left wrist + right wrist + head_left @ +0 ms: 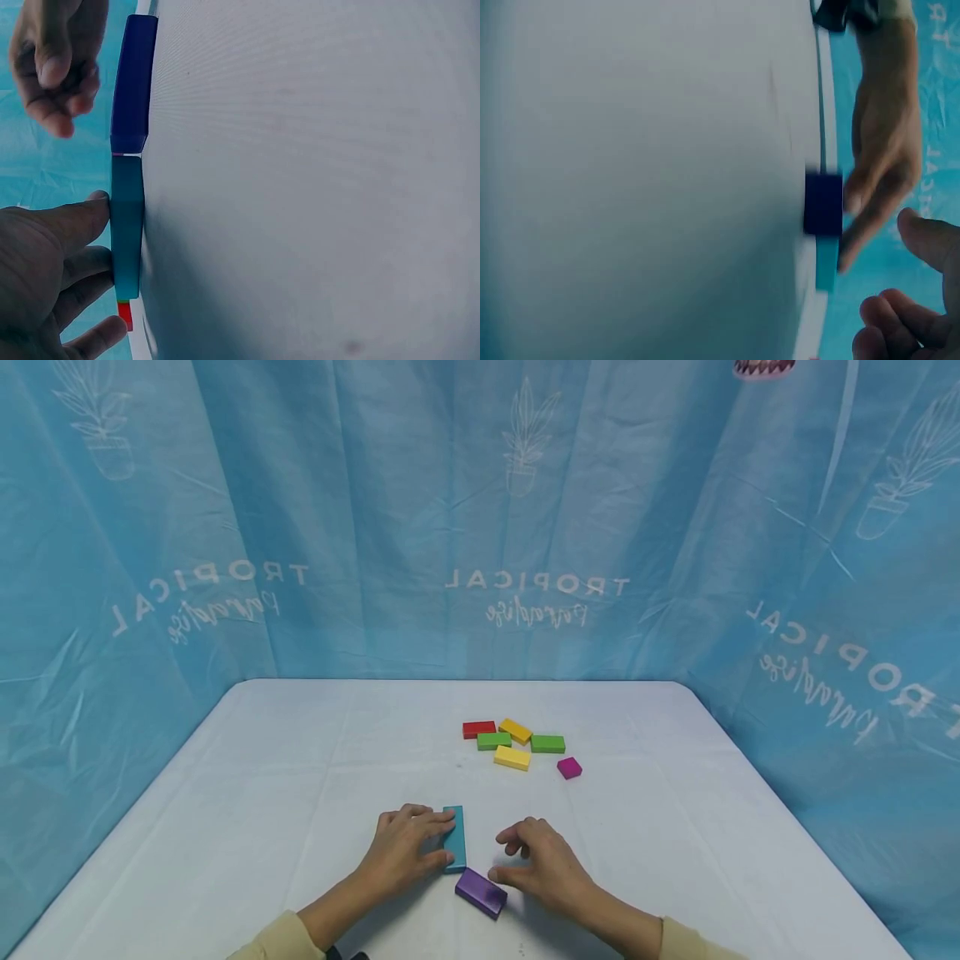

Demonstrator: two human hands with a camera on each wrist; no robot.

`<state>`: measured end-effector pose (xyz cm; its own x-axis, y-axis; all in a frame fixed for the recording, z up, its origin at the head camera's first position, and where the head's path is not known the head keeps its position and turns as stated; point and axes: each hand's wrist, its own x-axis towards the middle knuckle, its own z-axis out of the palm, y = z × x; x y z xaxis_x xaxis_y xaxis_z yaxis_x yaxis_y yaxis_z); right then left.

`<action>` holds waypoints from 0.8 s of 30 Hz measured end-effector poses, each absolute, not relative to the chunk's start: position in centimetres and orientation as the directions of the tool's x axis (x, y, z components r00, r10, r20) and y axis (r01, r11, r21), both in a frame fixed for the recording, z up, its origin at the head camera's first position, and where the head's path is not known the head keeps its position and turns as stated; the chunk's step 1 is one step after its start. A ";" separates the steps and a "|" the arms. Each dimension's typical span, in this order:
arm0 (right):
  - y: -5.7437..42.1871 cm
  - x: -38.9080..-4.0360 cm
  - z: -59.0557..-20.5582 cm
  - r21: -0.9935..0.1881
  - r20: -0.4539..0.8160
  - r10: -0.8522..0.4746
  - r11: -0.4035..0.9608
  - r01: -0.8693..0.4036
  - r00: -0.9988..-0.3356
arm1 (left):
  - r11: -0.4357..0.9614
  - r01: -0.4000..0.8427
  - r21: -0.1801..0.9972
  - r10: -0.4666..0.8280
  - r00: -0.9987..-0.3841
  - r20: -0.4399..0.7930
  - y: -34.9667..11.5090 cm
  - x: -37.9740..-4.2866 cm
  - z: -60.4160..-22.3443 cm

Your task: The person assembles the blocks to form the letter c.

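Note:
A teal block (455,843) lies lengthwise on the table. My left hand (408,847) rests its thumb and fingertips on the block's upper face, along the left side. A purple block (481,893) lies at an angle just nearer, its far corner right at the teal block's near end. To the right, my right hand (547,868) is held over the table with fingers loosely bent and nothing between them; its thumb tip is close to the purple block. In the left wrist view the teal block (127,225) and purple block (133,86) line up end to end.
Farther back on the white table (360,735) sit a red block (479,729), two green blocks (493,741), two yellow blocks (512,758) and a small magenta block (569,767). A blue printed curtain (405,527) surrounds the table's back and sides.

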<state>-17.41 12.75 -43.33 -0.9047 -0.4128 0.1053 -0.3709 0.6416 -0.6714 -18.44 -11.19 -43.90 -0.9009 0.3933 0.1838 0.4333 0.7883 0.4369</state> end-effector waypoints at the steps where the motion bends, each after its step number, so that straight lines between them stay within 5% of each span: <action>1: 12.8 -17.8 -43.2 -0.664 0.113 -0.402 0.650 -0.370 -0.909 | 0.789 0.431 0.439 0.392 -0.902 0.181 -11.2 -18.4 -43.9; 11: 13.6 -22.8 -43.2 -0.615 0.221 -0.298 0.696 -0.370 -0.929 | 0.799 0.435 0.415 0.394 -0.900 0.186 -11.2 -18.6 -44.2; 24: 14.0 -29.4 -43.0 -0.584 0.153 -0.191 0.774 -0.245 -0.970 | 0.778 0.458 0.430 0.413 -0.889 0.198 -11.3 -18.5 -44.2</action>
<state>-29.35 14.04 -43.04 -0.9695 -0.1911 0.1532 -0.2448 0.7740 -0.5840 -18.50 -11.28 -44.19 -0.8886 0.4135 0.1984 0.4580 0.7778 0.4305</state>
